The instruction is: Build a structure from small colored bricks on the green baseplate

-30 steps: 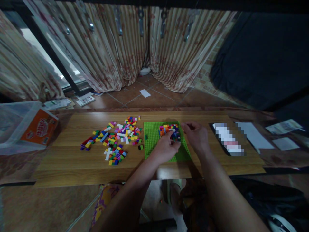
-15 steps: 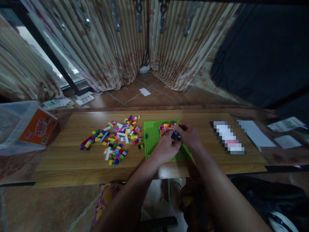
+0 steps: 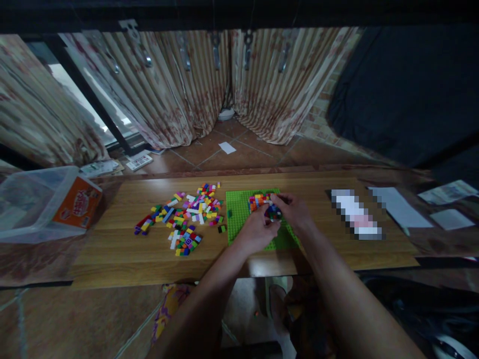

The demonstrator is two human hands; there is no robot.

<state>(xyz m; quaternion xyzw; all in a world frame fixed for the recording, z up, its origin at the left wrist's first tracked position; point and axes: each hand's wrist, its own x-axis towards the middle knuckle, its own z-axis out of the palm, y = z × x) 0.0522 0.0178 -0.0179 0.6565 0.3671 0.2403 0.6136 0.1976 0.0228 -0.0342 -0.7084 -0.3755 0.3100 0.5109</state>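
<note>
Tub (image 3: pixel 65 185), contents unclr, sits L of bricks (image 3: pixel 196 212).

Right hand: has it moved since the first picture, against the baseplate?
Yes, leftward: judged against the green baseplate, the right hand has gone from around the plate's right edge to the brick build.

Brown wood-grain rectangular table (image 3: pixel 123 264) – bears loose multicoloured plastic bricks (image 3: pixel 203 206), green studded plastic baseplate (image 3: pixel 237 212), pixelated dark-edged flat object (image 3: pixel 354 212).
</note>
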